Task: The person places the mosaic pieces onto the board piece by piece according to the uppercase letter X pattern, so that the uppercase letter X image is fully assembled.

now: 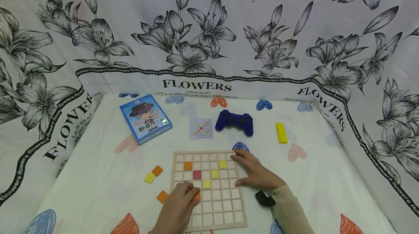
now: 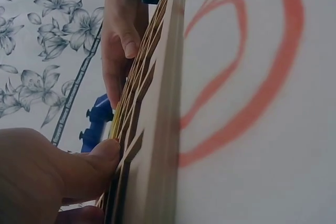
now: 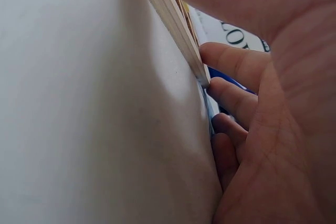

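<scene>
A wooden grid board (image 1: 226,206) lies in front of me. It carries a diagonal of three yellow tiles (image 1: 214,174), a red tile (image 1: 197,174) and an orange tile (image 1: 188,165). At the board's left half, my left hand (image 1: 180,205) pinches another orange tile (image 1: 196,196) low over the cells; its fingers partly cover that tile. My right hand (image 1: 256,170) rests at the board's upper right edge, thumb and fingers spread. In the right wrist view its fingertips (image 3: 212,53) touch the board's corner.
Left of the board lie loose tiles, two orange (image 1: 157,170) and one yellow (image 1: 149,178). Behind it are a blue game box (image 1: 147,119), a pattern card (image 1: 201,128), a blue game controller (image 1: 234,122) and a yellow block (image 1: 281,133). A black object (image 1: 264,199) sits by my right wrist.
</scene>
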A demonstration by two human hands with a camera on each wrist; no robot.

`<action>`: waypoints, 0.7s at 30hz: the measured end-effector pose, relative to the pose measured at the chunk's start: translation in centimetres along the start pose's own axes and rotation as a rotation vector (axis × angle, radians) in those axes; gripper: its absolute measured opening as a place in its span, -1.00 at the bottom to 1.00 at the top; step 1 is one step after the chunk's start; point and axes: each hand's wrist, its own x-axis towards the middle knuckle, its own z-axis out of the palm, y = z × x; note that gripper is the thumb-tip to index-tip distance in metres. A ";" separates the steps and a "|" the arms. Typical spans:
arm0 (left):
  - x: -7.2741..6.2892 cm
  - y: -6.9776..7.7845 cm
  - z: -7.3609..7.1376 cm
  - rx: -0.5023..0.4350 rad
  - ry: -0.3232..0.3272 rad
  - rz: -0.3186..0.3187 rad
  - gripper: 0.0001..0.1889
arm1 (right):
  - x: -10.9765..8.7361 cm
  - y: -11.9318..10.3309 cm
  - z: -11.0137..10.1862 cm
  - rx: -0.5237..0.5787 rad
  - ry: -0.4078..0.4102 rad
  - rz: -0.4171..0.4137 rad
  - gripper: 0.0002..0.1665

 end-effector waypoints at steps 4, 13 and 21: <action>0.0 -0.1 0.0 -0.035 -0.033 -0.043 -0.77 | 0.0 -0.1 0.0 -0.002 0.002 0.000 0.07; 0.1 -0.3 0.1 -0.096 -0.129 -0.129 -0.74 | -0.1 0.1 0.2 0.004 0.011 -0.008 0.07; 0.0 -0.2 0.2 -0.079 -0.113 -0.136 -0.75 | 0.0 0.4 0.3 0.008 0.014 0.003 0.07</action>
